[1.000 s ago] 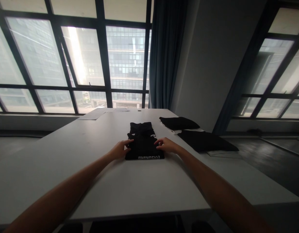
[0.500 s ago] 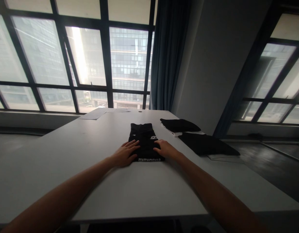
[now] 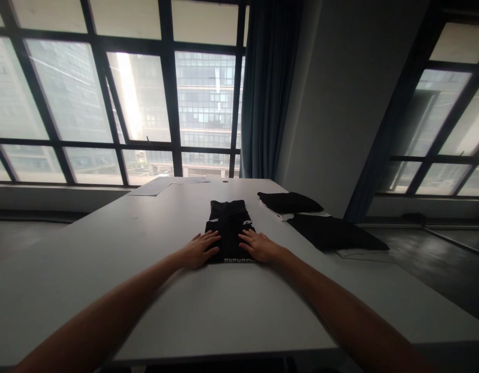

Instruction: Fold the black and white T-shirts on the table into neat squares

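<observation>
A black folded garment [image 3: 228,233] with white lettering along its near edge lies flat on the white table [image 3: 224,305]. White print also shows partway up each side of it. My left hand [image 3: 200,249] rests flat on its left side, fingers spread. On the right side lies my right hand [image 3: 259,245], its fingers stretched out over the cloth. Neither hand grips anything. Parts of the garment's two side edges are hidden beneath my hands.
Black folded cloths, one farther back [image 3: 292,202] and one nearer [image 3: 335,232], lie at the table's right edge with white material under them. Sheets of paper [image 3: 150,187] rest at the far left. A blue curtain [image 3: 265,103] and windows stand behind the table.
My right hand has gone from curled at the garment's right edge to lying flat on it with fingers extended. My left hand remains on the left side. The view has tilted slightly.
</observation>
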A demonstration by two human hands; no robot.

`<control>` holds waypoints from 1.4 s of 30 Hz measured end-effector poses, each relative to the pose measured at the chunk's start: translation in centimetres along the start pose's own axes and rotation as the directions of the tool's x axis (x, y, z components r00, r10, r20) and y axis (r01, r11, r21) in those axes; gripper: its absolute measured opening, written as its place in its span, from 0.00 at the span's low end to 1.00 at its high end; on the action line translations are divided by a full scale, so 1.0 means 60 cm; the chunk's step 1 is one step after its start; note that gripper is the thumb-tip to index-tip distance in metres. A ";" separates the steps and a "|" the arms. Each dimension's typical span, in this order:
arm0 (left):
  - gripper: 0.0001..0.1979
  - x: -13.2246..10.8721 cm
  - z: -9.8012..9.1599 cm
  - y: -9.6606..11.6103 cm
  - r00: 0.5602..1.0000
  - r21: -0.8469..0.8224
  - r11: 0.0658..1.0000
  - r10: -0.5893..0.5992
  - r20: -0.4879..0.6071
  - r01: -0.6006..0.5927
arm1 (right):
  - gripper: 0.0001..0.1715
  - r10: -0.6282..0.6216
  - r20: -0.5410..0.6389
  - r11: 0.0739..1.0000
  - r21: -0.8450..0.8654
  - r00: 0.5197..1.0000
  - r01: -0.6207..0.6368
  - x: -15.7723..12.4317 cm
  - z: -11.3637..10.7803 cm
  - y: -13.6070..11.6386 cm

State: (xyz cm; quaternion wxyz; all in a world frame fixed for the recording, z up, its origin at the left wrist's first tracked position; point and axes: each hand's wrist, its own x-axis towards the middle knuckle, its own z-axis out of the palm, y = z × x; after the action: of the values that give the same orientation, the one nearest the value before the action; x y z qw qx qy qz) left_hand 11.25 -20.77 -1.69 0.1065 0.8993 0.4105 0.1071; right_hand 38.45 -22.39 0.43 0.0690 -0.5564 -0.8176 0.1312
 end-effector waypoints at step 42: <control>0.36 0.014 -0.018 -0.034 0.910 -0.350 0.903 -0.343 -0.233 0.251 | 0.28 0.222 -0.311 0.966 0.199 0.924 -0.165 0.023 -0.023 0.005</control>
State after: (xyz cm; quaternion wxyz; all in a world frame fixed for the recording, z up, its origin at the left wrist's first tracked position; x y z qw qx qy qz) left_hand 10.02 -18.72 -1.12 0.2013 0.7715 0.5330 0.2832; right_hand 38.53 -20.80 1.62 0.2390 -0.6407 -0.7211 0.1111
